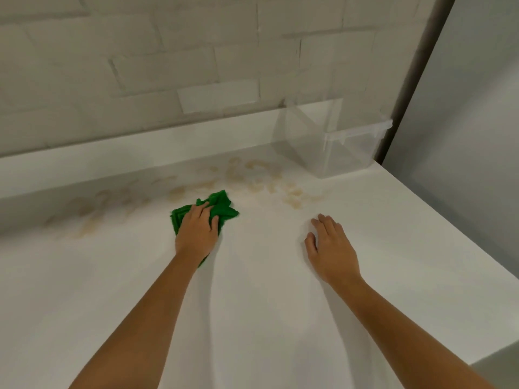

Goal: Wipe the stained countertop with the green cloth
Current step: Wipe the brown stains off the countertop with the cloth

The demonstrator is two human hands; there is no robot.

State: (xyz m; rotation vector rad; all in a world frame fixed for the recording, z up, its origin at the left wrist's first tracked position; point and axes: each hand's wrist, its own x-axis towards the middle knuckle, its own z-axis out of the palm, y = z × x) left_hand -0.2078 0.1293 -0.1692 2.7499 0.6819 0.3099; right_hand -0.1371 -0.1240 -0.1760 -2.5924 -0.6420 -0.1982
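Note:
A crumpled green cloth (220, 206) lies on the white countertop (252, 304), just in front of a band of tan stains (264, 181) that runs along the back of the counter from left to right. My left hand (196, 233) lies on top of the cloth, fingers spread over it and thumb against its right side, pressing it to the surface. My right hand (331, 248) rests flat on the bare counter to the right, fingers straight, holding nothing. Part of the cloth is hidden under my left hand.
A clear plastic container (331, 141) stands at the back right, against the white brick wall (168, 66). A raised ledge (112, 155) runs along the wall. The counter's right edge (455, 228) drops off beside a grey panel.

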